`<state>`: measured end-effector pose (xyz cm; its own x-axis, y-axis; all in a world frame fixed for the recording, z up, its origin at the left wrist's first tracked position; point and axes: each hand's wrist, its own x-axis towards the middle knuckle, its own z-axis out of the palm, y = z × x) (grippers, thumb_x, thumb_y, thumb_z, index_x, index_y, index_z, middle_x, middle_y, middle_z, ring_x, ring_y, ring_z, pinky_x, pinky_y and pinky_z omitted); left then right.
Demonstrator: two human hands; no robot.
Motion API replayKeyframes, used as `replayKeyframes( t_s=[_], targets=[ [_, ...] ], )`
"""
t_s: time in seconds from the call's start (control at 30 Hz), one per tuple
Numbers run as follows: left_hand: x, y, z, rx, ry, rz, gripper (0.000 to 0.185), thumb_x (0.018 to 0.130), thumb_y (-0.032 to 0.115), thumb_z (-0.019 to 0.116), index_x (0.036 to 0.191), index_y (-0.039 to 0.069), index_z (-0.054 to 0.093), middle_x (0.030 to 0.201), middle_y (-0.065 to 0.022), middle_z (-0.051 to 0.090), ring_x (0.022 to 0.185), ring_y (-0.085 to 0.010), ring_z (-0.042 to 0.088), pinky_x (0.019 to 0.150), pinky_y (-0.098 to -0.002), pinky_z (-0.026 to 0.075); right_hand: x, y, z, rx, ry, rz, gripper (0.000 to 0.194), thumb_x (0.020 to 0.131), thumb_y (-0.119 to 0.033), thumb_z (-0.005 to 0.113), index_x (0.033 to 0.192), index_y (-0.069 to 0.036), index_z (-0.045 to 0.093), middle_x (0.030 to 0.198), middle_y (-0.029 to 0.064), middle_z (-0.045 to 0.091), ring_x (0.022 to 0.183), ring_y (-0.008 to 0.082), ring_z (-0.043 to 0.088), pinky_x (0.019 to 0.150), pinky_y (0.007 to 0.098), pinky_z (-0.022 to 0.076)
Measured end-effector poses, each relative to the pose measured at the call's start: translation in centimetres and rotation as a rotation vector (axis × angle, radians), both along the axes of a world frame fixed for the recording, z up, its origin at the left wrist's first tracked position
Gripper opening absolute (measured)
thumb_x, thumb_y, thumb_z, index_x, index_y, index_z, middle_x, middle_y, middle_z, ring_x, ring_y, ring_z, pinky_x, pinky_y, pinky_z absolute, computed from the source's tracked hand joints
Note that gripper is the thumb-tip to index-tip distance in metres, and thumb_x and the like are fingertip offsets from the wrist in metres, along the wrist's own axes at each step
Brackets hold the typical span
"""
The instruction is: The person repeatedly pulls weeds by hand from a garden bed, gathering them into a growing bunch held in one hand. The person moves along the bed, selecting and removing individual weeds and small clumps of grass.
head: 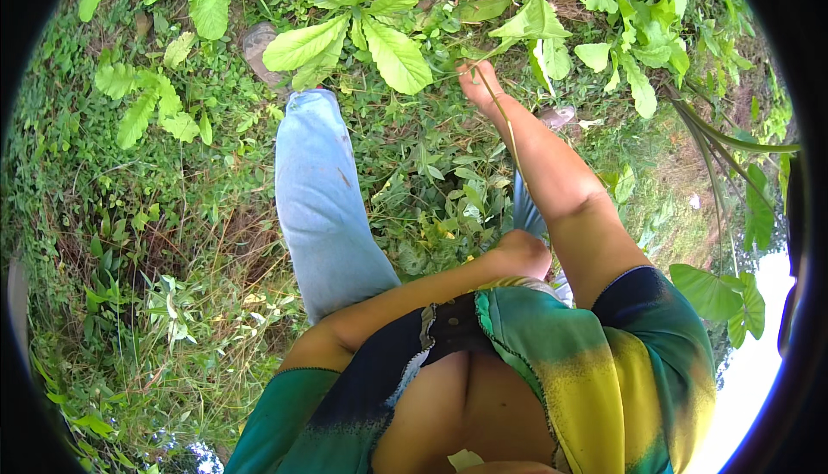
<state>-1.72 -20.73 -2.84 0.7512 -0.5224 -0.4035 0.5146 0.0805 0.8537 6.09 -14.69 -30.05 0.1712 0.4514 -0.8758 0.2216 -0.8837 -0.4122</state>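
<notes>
My right hand (479, 82) reaches forward, low among the weeds, with its fingers curled round a thin green stem (511, 134). The stem runs back along my forearm. Just beyond the hand hangs a broad green leaf (533, 21); how it joins the stem is unclear. My left arm lies bent across my body, and its hand (525, 254) is curled near my right thigh. Those fingers are turned away, so whether they hold anything is hidden. Close under that wrist is a yellowish edge (517, 283) that I cannot identify.
A leafy plant with toothed leaves (352, 27) grows ahead, beside my shoe (262, 50). Taller leafy plants (640, 34) stand at the right, above long stalks (708, 128). Low weeds (129, 228) cover the ground. My light blue trouser leg (323, 202) is at centre left.
</notes>
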Motion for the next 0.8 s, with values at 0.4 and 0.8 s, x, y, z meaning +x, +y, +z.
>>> replayKeyframes(
  t_s=[0.4, 0.8],
  targets=[
    [0.9, 4.4, 1.2, -0.035, -0.13, 0.108, 0.028, 0.082, 0.023, 0.057, 0.091, 0.001, 0.073, 0.098, -0.0205, 0.07, 0.091, -0.0339, 0.069, 0.078, -0.0463, 0.054, 1.1, 10.5, 8.9, 0.381, -0.508, 0.287, 0.032, 0.092, -0.027, 0.063, 0.082, 0.001, 0.056, 0.085, 0.0244, 0.06, 0.079, 0.0408, 0.06, 0.074, 0.047, 0.0515],
    [0.6, 3.9, 1.3, -0.073, 0.076, 0.354, 0.027, 0.082, 0.017, 0.055, 0.101, 0.005, 0.07, 0.1, -0.0176, 0.07, 0.092, -0.0333, 0.068, 0.079, -0.0444, 0.053, -4.0, 8.2, 3.8, -0.265, 0.064, 0.9, 0.033, 0.089, -0.027, 0.052, 0.099, -0.002, 0.071, 0.104, 0.0216, 0.068, 0.093, 0.0356, 0.067, 0.086, 0.0407, 0.0521]
  ],
)
